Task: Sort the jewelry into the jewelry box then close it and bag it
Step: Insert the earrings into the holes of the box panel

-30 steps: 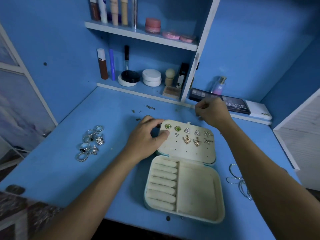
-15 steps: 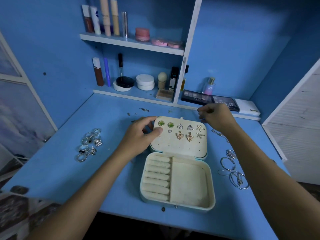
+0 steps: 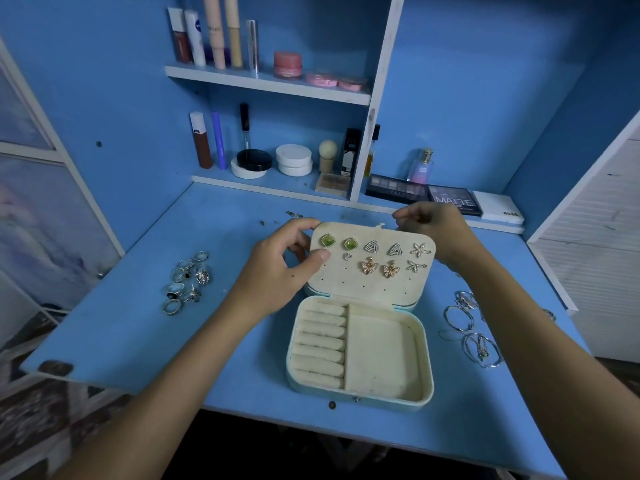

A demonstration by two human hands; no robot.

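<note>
Open jewelry box (image 3: 360, 351) sits at the bench (image 3: 138, 327) front edge, centre; its lid (image 3: 370, 268) lies back, carrying earrings (image 3: 374, 254). Rings (image 3: 187, 282) lie near the left edge, bangles (image 3: 471, 327) near the right. Shelves (image 3: 266, 81) stand along the rear edge.

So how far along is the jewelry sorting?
Done: nine earrings pinned in the open jewelry box lid. In hand: left hand grips the lid; right hand is behind its top edge. Left: rings, bangles, closing, bagging.
</note>
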